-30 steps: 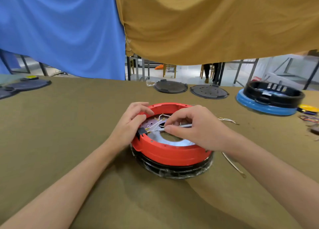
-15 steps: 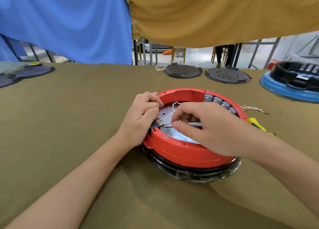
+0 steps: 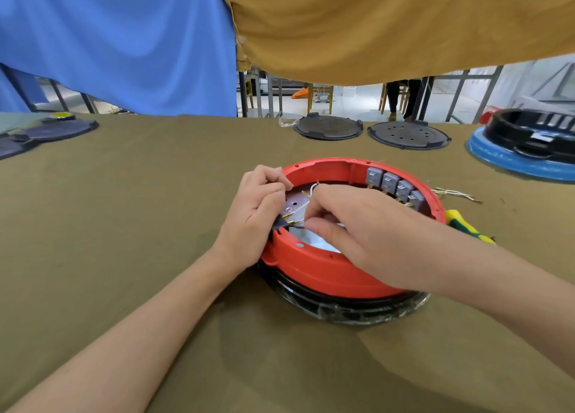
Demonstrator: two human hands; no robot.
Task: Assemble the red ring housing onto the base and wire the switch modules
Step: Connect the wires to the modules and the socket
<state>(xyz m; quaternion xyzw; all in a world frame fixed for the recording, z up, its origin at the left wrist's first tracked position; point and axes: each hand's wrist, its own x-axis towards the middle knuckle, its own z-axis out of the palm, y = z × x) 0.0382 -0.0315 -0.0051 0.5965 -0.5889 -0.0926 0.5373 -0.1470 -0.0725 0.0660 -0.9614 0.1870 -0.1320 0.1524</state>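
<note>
head view. red ring housing sits on the black base, on the olive cloth table, directly under both hands. left hand rests curled on the housing's left rim, thumb and fingers closed on a small black connector with brass pins, at the rim's inner edge. right hand reaches over the near rim from the right, thumb and forefinger pinched on a thin wire end just right of the connector; fingertips of the two hands nearly touch. white wires loop just beyond the right hand's knuckles. four grey switch modules line the inner far-right wall, beyond the right hand. right of the right wrist, touching or just beside the housing's outer rim: yellow-green screwdriver handle; loose wires farther out. open cloth left of the left hand and near the forearms, wide and bare. well beyond the hands, near the far table edge: two dark round plates, blue-rimmed black unit at far right.
</note>
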